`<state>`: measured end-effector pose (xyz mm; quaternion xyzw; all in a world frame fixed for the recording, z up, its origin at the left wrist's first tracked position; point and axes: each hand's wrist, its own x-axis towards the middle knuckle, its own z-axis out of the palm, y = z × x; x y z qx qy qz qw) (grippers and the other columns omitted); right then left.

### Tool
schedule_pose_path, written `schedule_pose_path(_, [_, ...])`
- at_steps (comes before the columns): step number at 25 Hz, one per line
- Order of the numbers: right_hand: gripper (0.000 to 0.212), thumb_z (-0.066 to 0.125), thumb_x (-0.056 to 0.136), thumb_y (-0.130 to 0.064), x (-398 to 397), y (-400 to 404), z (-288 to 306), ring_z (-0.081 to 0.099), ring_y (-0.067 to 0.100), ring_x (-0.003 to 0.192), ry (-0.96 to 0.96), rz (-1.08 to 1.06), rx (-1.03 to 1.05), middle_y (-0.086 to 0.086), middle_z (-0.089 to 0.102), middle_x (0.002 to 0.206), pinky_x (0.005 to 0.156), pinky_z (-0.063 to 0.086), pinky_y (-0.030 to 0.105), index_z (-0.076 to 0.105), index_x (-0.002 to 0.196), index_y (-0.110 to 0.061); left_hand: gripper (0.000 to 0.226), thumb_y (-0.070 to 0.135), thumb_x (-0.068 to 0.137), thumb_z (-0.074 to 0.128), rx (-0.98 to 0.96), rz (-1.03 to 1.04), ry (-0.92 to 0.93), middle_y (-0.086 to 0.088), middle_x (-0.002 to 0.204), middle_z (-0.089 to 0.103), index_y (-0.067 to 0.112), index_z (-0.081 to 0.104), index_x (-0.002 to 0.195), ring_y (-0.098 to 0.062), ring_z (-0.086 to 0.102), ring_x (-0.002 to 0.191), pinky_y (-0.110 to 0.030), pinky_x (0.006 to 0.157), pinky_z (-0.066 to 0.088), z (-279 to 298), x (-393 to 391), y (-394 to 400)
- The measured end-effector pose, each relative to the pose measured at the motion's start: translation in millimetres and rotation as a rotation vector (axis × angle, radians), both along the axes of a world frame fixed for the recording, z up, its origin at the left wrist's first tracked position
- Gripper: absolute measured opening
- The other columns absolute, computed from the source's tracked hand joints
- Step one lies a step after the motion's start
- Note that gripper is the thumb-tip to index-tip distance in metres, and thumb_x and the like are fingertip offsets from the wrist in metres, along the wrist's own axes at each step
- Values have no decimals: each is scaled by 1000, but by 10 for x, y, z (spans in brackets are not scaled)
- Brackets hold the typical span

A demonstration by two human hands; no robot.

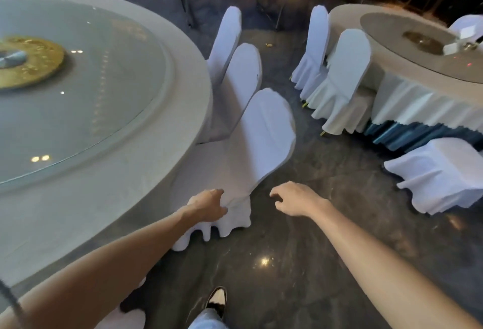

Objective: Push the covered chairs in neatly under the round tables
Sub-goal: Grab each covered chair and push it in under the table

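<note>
A large round table [146, 177] with a glass turntable fills the left. Three white-covered chairs stand along its right edge; the nearest chair [251, 145] has its seat partly under the table rim. My left hand [209, 207] grips the loose white cover at that chair's near lower corner. My right hand [292, 199] hovers just right of the chair with fingers loosely curled, holding nothing. Behind it stand the middle chair [241, 75] and the far chair [227, 38].
A second round table [392, 67] with a white skirt stands at the right, with two covered chairs [342, 77] on its left and another covered chair [444, 171] pulled out in front. Dark polished floor [300, 132] runs between the tables. My shoe [217, 300] is at the bottom.
</note>
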<state>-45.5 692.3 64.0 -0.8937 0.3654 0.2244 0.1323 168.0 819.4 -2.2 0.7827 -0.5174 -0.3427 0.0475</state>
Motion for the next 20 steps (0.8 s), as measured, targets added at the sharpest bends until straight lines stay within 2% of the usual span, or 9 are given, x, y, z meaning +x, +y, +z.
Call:
schedule_pose_path(5, [50, 48, 93, -22, -42, -1466, 142, 50, 29, 127, -135, 65, -79, 7, 50, 143, 99, 45, 41, 43, 143, -19, 69, 38, 95, 57, -88, 16, -30, -8, 150, 44, 17, 26, 153, -28, 49, 131, -38, 101, 44, 331, -225, -1402])
schedule_pose_path(8, [56, 48, 92, -20, -24, -2467, 112, 46, 32, 129, -221, 114, -117, 9, 45, 146, 97, 45, 49, 33, 146, -17, 75, 35, 95, 59, -143, 75, -35, -11, 154, 36, 14, 17, 155, -31, 43, 135, -42, 106, 40, 461, -404, -2211])
schedule_pose_path(11, [62, 47, 92, -20, 81, -3319, 50, 41, 31, 134, -313, 212, -136, 4, 35, 153, 100, 43, 51, 25, 150, -20, 73, 34, 93, 62, -243, 238, -48, -10, 152, 38, 14, 24, 152, -29, 43, 134, -43, 106, 41, 533, -517, -2883])
schedule_pose_path(13, [69, 49, 92, -21, 140, -3839, 70, 33, 29, 140, -332, 265, -123, 5, 25, 159, 108, 38, 49, 18, 154, -19, 70, 39, 92, 63, -236, 368, -36, -8, 150, 40, 14, 31, 149, -27, 45, 133, -42, 106, 42, 548, -596, -3314])
schedule_pose_path(16, [74, 51, 93, -21, 259, -4475, 66, 26, 26, 145, -327, 378, -117, 8, 18, 162, 113, 33, 46, 13, 156, -17, 77, 47, 92, 60, -191, 492, 3, -7, 156, 33, 15, 25, 152, -26, 39, 138, -42, 111, 38, 548, -725, -3820])
schedule_pose_path(20, [75, 52, 92, -21, 604, -5194, -63, 26, 27, 145, -323, 494, -79, 10, 17, 162, 113, 34, 45, 14, 156, -15, 85, 52, 91, 58, -147, 645, 35, -6, 160, 25, 15, 17, 155, -26, 31, 144, -42, 115, 33, 402, -763, -4428])
